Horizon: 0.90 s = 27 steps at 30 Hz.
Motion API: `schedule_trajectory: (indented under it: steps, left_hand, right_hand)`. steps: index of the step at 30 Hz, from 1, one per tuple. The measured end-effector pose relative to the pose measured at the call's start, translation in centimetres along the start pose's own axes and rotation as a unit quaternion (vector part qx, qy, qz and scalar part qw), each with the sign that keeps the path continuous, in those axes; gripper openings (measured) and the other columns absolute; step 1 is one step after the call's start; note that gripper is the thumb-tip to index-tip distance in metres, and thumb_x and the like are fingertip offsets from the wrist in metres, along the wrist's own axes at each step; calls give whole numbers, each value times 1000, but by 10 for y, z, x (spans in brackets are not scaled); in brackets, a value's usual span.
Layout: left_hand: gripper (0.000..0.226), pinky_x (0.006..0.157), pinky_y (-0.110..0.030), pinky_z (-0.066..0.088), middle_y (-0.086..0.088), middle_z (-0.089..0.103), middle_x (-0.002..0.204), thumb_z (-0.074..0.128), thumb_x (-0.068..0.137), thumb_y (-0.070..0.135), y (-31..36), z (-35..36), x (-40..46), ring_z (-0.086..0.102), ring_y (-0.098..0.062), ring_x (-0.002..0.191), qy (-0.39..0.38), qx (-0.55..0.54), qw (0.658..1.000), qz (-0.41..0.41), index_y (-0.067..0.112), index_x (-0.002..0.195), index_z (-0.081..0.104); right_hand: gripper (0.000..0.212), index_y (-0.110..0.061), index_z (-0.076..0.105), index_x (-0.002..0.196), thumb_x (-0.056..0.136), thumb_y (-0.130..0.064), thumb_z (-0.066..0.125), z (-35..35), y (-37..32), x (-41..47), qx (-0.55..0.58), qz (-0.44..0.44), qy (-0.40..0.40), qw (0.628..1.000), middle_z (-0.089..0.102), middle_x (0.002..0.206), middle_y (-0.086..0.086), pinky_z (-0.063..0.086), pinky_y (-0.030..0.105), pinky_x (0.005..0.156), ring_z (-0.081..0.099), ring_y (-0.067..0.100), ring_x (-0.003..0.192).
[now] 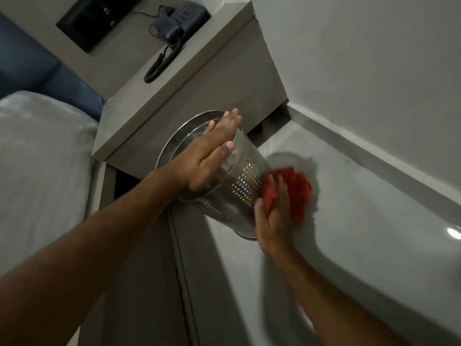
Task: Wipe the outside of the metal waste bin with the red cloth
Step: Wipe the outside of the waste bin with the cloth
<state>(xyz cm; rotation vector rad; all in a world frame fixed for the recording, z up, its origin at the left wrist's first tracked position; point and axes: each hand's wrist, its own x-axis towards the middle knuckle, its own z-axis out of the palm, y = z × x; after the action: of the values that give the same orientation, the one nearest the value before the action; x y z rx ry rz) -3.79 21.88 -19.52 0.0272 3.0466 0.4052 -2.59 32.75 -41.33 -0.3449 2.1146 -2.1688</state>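
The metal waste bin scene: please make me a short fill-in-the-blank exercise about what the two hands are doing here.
1. The right hand presses a crumpled cloth of ______ colour against the bin's side.
2. The left hand lies flat, fingers extended, across the ______ rim of the perforated shiny metal waste bin.
3. The bin is not upright; it is ______.
4. On the grey bedside cabinet stands a dark corded ______.

Missing words: red; top; tilted; telephone
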Motion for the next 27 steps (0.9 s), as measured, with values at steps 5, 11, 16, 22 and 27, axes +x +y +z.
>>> schedule_trajectory:
  steps: [5, 11, 16, 22, 27]
  left_hand:
    - [54, 128, -26, 5, -4, 16, 169, 33, 104, 22, -2, 1, 1, 9, -10, 157, 11, -18, 1000, -9, 10, 157, 26]
    - [56, 129, -43, 7, -10, 14, 168, 32, 101, 20, 1, 0, 9, 9, -14, 157, 25, -71, 996, -45, 7, 155, 25]
    - [58, 128, -30, 8, -7, 12, 168, 33, 100, 21, 7, 3, 10, 8, -12, 157, 29, -76, 995, -60, 6, 155, 24]
    - [56, 126, -23, 5, -7, 8, 169, 41, 105, 9, 4, 2, 20, 4, -13, 157, 25, -91, 990, -107, 6, 156, 19]
    - [44, 126, -25, 10, -10, 28, 164, 45, 102, 8, 7, 8, 36, 17, -14, 155, 68, -165, 971, -160, -1, 145, 45]
  right_hand:
    - [52, -2, 43, 147, 99, -24, 51, 0, -24, 27, 38, 148, 23, 988, 46, 152, 21, 27, 48, 120, 39, 36, 143]
    - [59, -42, 8, 157, 102, -54, 28, 45, -107, -20, 31, -113, 13, 993, 3, 171, -2, 8, 47, 125, -1, 24, 157]
    - [61, -7, 22, 152, 100, -21, 51, 23, 21, -67, -98, 29, -32, 994, 17, 162, 21, 12, 56, 124, 17, 45, 152]
    - [53, -2, 59, 132, 94, -36, 44, 26, -4, 27, 37, 225, 97, 969, 62, 133, 24, 28, 38, 113, 55, 38, 127]
    - [37, -13, 62, 125, 99, -33, 46, 10, -45, 74, 108, 163, 76, 978, 66, 118, 9, 38, 42, 108, 56, 31, 118]
